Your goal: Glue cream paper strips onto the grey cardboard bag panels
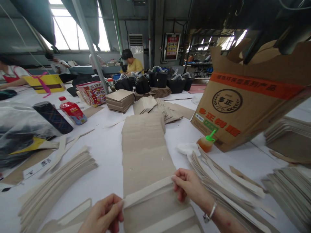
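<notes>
A narrow pale cardboard-like strip (148, 191) stretches between my two hands. My left hand (105, 212) pinches its left end between thumb and fingers. At the other end, my right hand (189, 185), with a bracelet on the wrist, has its thumb and fingers closed on the strip. Beneath it lies a long row of overlapping beige sheets (145, 152) running away from me. Nearer me, more pale strips (170, 221) lie across the sheets. Curved bundles of strips lie on both sides: a left bundle (59, 184) and a right bundle (225, 194).
A cardboard box (228, 113) stands at right behind a small green-nozzled bottle (205, 144). Behind the row are a sheet stack (120, 100) and black handbags (157, 79). A red bottle (73, 111) and dark cylinder (53, 117) lie left. Several people sit farther back.
</notes>
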